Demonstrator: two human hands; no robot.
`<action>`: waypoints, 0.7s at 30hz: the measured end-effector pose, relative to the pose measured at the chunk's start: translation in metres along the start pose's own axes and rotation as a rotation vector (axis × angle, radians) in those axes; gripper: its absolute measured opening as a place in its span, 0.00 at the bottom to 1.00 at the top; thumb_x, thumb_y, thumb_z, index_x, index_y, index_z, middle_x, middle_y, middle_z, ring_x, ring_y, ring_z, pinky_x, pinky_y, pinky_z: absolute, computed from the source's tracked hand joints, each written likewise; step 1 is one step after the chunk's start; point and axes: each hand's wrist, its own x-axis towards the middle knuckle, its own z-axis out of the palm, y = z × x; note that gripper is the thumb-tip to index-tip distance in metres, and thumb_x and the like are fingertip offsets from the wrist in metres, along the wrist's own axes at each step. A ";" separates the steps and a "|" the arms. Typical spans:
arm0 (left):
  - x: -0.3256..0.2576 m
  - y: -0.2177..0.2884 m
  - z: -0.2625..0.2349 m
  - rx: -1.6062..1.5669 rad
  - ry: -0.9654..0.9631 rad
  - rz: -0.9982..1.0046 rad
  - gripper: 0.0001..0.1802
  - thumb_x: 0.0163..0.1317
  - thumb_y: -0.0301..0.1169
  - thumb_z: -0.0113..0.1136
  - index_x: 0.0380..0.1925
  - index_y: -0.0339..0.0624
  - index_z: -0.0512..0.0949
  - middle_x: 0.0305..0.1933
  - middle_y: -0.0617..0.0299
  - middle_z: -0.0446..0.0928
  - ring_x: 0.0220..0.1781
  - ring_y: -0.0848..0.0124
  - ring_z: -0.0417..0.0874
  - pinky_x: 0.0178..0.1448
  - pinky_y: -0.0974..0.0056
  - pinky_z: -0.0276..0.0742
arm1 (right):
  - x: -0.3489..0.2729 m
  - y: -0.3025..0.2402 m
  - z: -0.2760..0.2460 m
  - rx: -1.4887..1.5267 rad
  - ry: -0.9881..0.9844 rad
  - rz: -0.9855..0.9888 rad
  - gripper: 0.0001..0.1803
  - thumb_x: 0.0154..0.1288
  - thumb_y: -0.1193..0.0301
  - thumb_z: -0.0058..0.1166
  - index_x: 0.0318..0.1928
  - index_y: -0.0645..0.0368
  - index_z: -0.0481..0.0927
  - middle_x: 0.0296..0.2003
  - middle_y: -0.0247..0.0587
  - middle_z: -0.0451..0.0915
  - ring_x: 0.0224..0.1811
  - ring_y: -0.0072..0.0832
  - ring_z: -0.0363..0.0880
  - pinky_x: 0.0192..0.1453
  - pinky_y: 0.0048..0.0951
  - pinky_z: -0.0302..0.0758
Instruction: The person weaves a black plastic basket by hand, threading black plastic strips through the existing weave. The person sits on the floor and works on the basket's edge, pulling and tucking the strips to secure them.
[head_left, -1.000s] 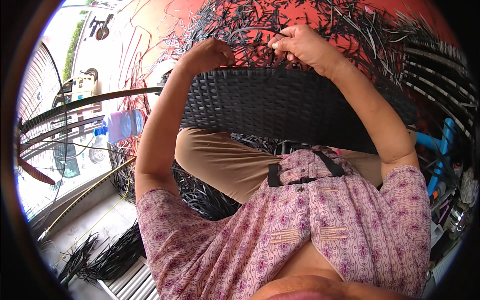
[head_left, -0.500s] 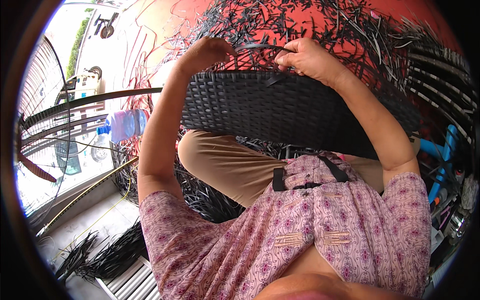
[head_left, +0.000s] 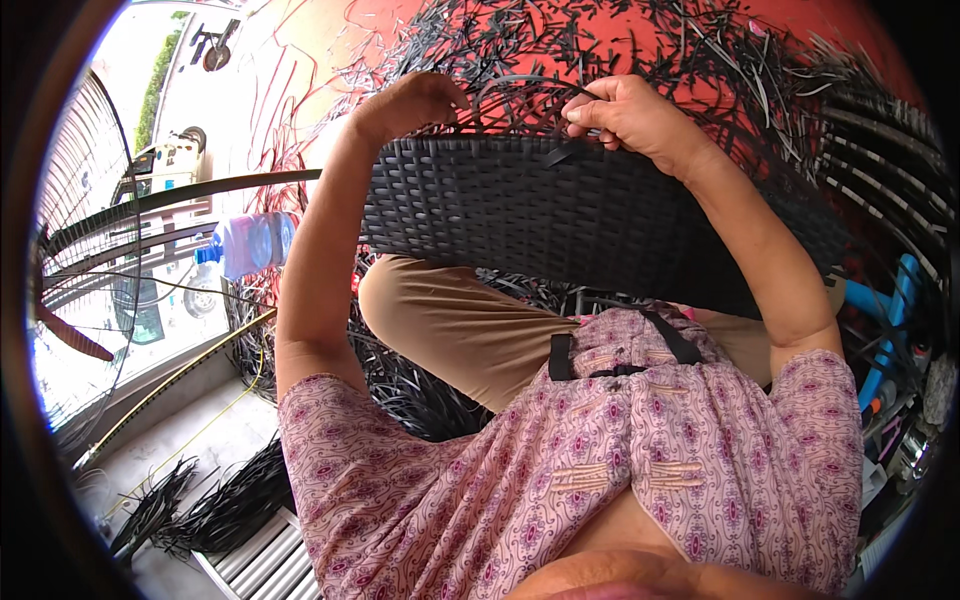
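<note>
Two hands: both were raised at the far top edge of a woven panel, one at each side of a loose strip.
Floor (head_left: 810, 45): red, far side of the scene, strewn with dark cut strips.
Woven panel (head_left: 560, 215): a dark grey wicker-weave panel stood on edge across the person's lap, its face toward the person, spanning from centre-left to the right of the scene.
Trousered leg (head_left: 450, 325): tan, bent, just near of the panel's lower edge.
Fan guard (head_left: 75, 290): a wire grille with a red blade, at the far left.
Strip bundles (head_left: 200, 510): dark strips lay in heaps at the near left, on a pale floor beside a ribbed metal sheet.
Blue pipe (head_left: 895, 310): at the right edge, among tools too small to tell apart.
Water bottle (head_left: 250, 243): clear plastic with a blue cap, lying left of the panel, near the left forearm.
Right hand (head_left: 630, 115): clenched at the panel's top edge right of centre, thumb and fingers pinching a dark weaving strip.
Left hand (head_left: 415, 100): curled over the panel's top left corner, fingers bent behind the edge; whether it gripped a strip cannot be told.
Weaving strip (head_left: 530, 85): a thin dark band, arching between the two hands just above the panel's edge.
</note>
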 end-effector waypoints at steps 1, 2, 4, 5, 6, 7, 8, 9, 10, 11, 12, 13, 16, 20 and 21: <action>-0.002 -0.007 -0.001 0.016 0.033 0.000 0.09 0.62 0.19 0.59 0.41 0.40 0.82 0.39 0.68 0.80 0.44 0.78 0.78 0.52 0.69 0.75 | 0.000 -0.002 0.000 -0.010 -0.011 0.029 0.12 0.66 0.66 0.60 0.39 0.63 0.83 0.31 0.33 0.83 0.23 0.13 0.71 0.26 0.18 0.68; -0.004 -0.009 0.000 0.031 0.063 0.004 0.09 0.61 0.19 0.59 0.40 0.40 0.81 0.39 0.69 0.80 0.44 0.78 0.78 0.52 0.70 0.75 | -0.001 -0.004 -0.002 -0.023 -0.017 0.060 0.12 0.66 0.65 0.60 0.41 0.63 0.84 0.32 0.33 0.83 0.23 0.11 0.69 0.25 0.16 0.66; -0.007 -0.012 0.000 0.066 0.092 0.001 0.07 0.60 0.19 0.61 0.38 0.41 0.81 0.38 0.69 0.80 0.43 0.78 0.78 0.51 0.70 0.75 | -0.002 -0.011 -0.007 -0.087 -0.038 0.089 0.12 0.65 0.66 0.60 0.41 0.63 0.83 0.32 0.32 0.83 0.24 0.11 0.70 0.26 0.15 0.66; -0.008 -0.010 0.000 0.087 0.090 -0.003 0.07 0.60 0.19 0.61 0.37 0.41 0.80 0.37 0.69 0.80 0.43 0.78 0.78 0.51 0.70 0.75 | -0.002 -0.013 -0.008 -0.119 -0.046 0.103 0.12 0.65 0.66 0.60 0.41 0.63 0.83 0.32 0.32 0.83 0.24 0.11 0.71 0.26 0.15 0.66; -0.010 -0.009 0.000 0.108 0.089 -0.008 0.07 0.59 0.20 0.62 0.37 0.41 0.80 0.37 0.69 0.80 0.43 0.77 0.78 0.51 0.70 0.75 | -0.002 -0.012 -0.008 -0.111 -0.050 0.098 0.12 0.65 0.67 0.59 0.41 0.63 0.83 0.32 0.32 0.83 0.24 0.11 0.71 0.26 0.15 0.67; -0.012 -0.008 0.001 0.155 0.097 -0.020 0.06 0.59 0.20 0.61 0.36 0.41 0.80 0.36 0.69 0.80 0.42 0.78 0.78 0.50 0.70 0.75 | -0.002 -0.011 -0.007 -0.103 -0.053 0.092 0.11 0.64 0.67 0.59 0.40 0.63 0.84 0.32 0.32 0.83 0.24 0.12 0.72 0.26 0.16 0.67; -0.013 -0.005 0.003 0.200 0.105 -0.031 0.06 0.59 0.20 0.61 0.36 0.41 0.80 0.35 0.69 0.80 0.41 0.78 0.78 0.50 0.70 0.75 | -0.001 -0.009 -0.007 -0.094 -0.056 0.088 0.11 0.64 0.68 0.58 0.40 0.64 0.84 0.32 0.32 0.83 0.24 0.12 0.72 0.26 0.16 0.68; -0.014 -0.002 0.006 0.246 0.112 -0.042 0.05 0.60 0.20 0.61 0.35 0.41 0.80 0.34 0.69 0.80 0.40 0.78 0.79 0.49 0.70 0.75 | 0.000 -0.006 -0.006 -0.100 -0.049 0.058 0.10 0.64 0.69 0.58 0.39 0.64 0.84 0.31 0.32 0.83 0.23 0.12 0.72 0.26 0.17 0.69; -0.016 0.001 0.009 0.306 0.133 -0.033 0.05 0.60 0.20 0.61 0.35 0.40 0.80 0.33 0.69 0.80 0.40 0.78 0.79 0.49 0.69 0.76 | 0.003 -0.002 -0.004 -0.105 -0.041 0.028 0.10 0.64 0.69 0.58 0.39 0.64 0.84 0.31 0.33 0.83 0.22 0.13 0.72 0.25 0.17 0.69; -0.018 0.010 0.013 0.366 0.154 -0.024 0.04 0.60 0.20 0.60 0.34 0.40 0.80 0.32 0.69 0.80 0.39 0.79 0.79 0.48 0.69 0.76 | 0.005 -0.001 -0.002 -0.111 -0.034 -0.001 0.10 0.63 0.70 0.58 0.39 0.64 0.84 0.31 0.33 0.83 0.22 0.13 0.73 0.25 0.18 0.70; -0.019 0.015 0.016 0.425 0.176 -0.014 0.04 0.59 0.20 0.60 0.33 0.40 0.80 0.31 0.68 0.81 0.38 0.79 0.79 0.47 0.69 0.76 | 0.004 -0.002 0.000 -0.129 -0.012 -0.024 0.09 0.63 0.71 0.57 0.38 0.65 0.83 0.30 0.33 0.83 0.22 0.14 0.73 0.26 0.19 0.71; -0.019 0.016 0.018 0.454 0.193 -0.003 0.04 0.59 0.20 0.59 0.33 0.40 0.80 0.31 0.68 0.81 0.38 0.79 0.80 0.47 0.69 0.76 | 0.002 -0.003 0.003 -0.147 0.010 -0.046 0.09 0.62 0.71 0.56 0.37 0.66 0.83 0.29 0.34 0.83 0.21 0.16 0.73 0.27 0.21 0.71; -0.021 0.014 0.020 0.492 0.232 0.018 0.05 0.59 0.19 0.58 0.33 0.39 0.80 0.32 0.67 0.82 0.38 0.79 0.80 0.47 0.68 0.77 | -0.001 -0.011 0.007 -0.241 0.004 -0.047 0.09 0.61 0.72 0.55 0.36 0.66 0.84 0.29 0.34 0.84 0.22 0.17 0.74 0.28 0.23 0.73; -0.026 0.014 0.015 0.380 0.177 0.061 0.08 0.60 0.19 0.58 0.37 0.40 0.83 0.35 0.67 0.83 0.40 0.79 0.81 0.48 0.69 0.78 | 0.002 -0.013 0.007 -0.346 -0.021 -0.046 0.10 0.61 0.73 0.55 0.37 0.65 0.84 0.30 0.35 0.85 0.25 0.19 0.78 0.31 0.26 0.75; -0.027 0.016 0.013 0.341 0.146 0.080 0.09 0.60 0.19 0.58 0.39 0.40 0.83 0.36 0.67 0.84 0.40 0.79 0.81 0.49 0.69 0.78 | 0.002 -0.012 0.007 -0.346 -0.010 -0.055 0.10 0.60 0.73 0.55 0.37 0.66 0.85 0.30 0.36 0.85 0.26 0.20 0.79 0.32 0.27 0.76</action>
